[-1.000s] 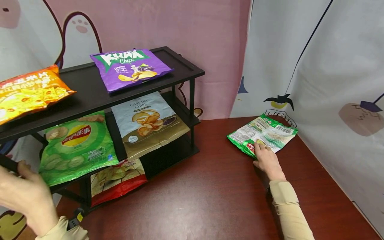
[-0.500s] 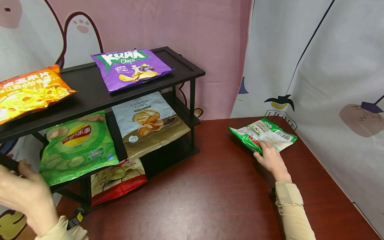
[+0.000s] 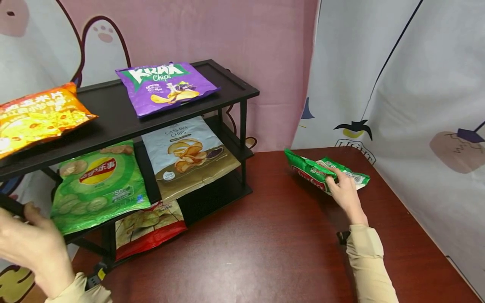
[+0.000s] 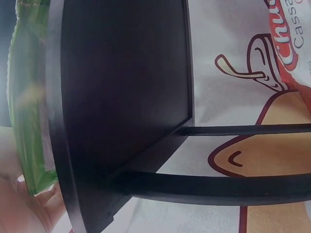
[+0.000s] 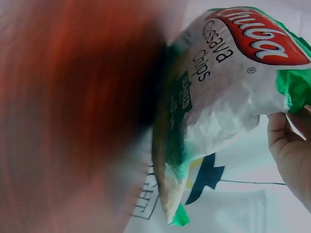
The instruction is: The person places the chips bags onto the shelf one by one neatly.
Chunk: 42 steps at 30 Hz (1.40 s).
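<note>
My right hand (image 3: 346, 195) pinches the near edge of a green and white bag of Chuba cassava chips (image 3: 308, 170), whose near side is lifted off the table at the far right. In the right wrist view the fingers (image 5: 277, 133) hold a green corner of that bag (image 5: 228, 87). At the far left my left hand (image 3: 35, 246) grips the end of the black rack (image 3: 102, 105), next to a green bag of Lay's chips (image 3: 100, 187). The left wrist view shows this hand (image 4: 36, 206) against the shelf edge; some of its fingers are hidden.
On the rack's top lie an orange bag (image 3: 41, 115) and a purple Krax chips bag (image 3: 166, 88). A blue and gold cassava chips bag (image 3: 189, 155) sits beside the green one, and a red-bottomed bag (image 3: 149, 229) is lower. A printed cloth (image 3: 265, 63) hangs behind the table (image 3: 242, 261).
My right hand has raised the near edge of the Chuba bag and tipped it, so its front print now shows where its back faced up. My left hand stays put.
</note>
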### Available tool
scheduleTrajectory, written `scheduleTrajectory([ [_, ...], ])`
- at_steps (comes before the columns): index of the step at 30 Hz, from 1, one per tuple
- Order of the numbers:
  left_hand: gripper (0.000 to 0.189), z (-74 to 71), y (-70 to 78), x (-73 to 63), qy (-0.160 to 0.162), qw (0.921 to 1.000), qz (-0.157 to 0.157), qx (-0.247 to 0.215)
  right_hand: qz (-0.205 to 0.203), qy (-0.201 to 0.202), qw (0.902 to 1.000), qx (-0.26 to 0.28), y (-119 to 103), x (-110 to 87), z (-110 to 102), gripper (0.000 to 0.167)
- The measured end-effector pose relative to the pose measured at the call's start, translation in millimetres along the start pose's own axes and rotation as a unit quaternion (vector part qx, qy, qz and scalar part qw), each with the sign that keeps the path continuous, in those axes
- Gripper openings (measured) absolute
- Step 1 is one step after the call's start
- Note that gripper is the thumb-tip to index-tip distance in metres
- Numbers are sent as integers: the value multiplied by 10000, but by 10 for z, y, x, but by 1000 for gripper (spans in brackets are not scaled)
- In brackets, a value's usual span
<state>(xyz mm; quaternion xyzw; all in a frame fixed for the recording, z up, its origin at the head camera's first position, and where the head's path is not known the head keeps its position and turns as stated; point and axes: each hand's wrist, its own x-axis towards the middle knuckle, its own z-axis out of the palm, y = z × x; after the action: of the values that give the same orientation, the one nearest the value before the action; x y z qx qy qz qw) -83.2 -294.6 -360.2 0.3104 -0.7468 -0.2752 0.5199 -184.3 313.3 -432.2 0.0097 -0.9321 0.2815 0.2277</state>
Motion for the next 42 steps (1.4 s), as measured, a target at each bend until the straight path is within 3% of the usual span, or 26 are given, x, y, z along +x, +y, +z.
scheduleTrajectory([
  [11, 47, 19, -65, 19, 6, 10000, 56, -28, 654, 1014, 9898, 763, -303, 44, -178, 33],
  [19, 46, -2, -9, 1, 59, 9999, 51, -97, 1371, 1041, 9661, 1927, -616, 33, -397, 30],
  [23, 48, -15, 6, -8, 76, 9999, 106, -97, 1701, 871, 9400, 2826, -771, 28, -505, 22],
  [29, 48, 10, -63, 10, 91, 9998, 159, -61, 1823, 597, 8691, 4559, -868, 15, -601, 20],
  [32, 48, 29, -114, 20, 96, 9998, 191, -26, 1998, 311, 8541, 4792, -833, 28, -597, 26],
  [34, 47, 41, -143, 27, 102, 9997, 225, -5, 2202, 96, 8529, 4733, -757, 56, -556, 32],
  [37, 47, 55, -171, 35, 104, 9995, 289, 31, 2479, -243, 8592, 4470, -561, 112, -428, 39],
  [42, 43, 63, -174, 48, 71, 9994, 325, 47, 2804, -726, 8852, 3640, -165, 179, -125, 58],
])
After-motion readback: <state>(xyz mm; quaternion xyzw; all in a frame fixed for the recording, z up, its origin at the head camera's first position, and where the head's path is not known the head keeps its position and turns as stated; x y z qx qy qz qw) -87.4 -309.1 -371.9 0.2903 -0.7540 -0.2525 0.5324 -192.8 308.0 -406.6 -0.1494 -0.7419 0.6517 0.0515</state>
